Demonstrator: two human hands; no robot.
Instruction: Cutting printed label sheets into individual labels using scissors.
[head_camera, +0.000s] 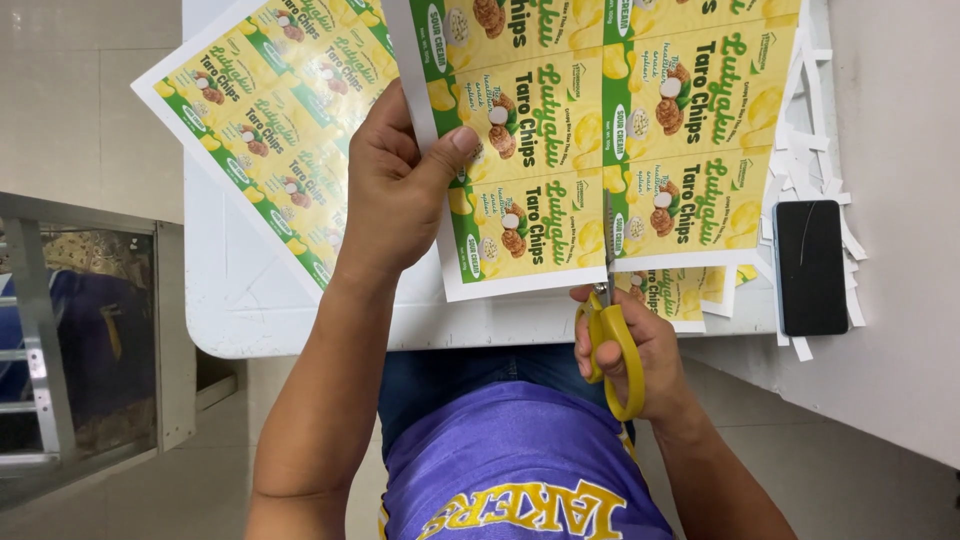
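- Left hand (395, 190) grip pinched on label sheet (600, 150), thumb on top, sheet held over tabletop (260, 300) edge.
- Right hand (640, 350) grip closed through yellow scissors (612, 330) handles; blades up in the white gap between label columns.
- Risk: thin glossy sheet sags or twists, so the cut may drift into the print.
- Second sheet (270, 110) flat at left; phone (810, 265) and paper strips (800, 150) at right.

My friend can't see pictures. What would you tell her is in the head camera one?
A person's right hand cuts with yellow-handled scissors up between two columns of a printed label sheet, which the left hand grips by its edge. Another label sheet, paper strips and a dark phone lie on the white table.
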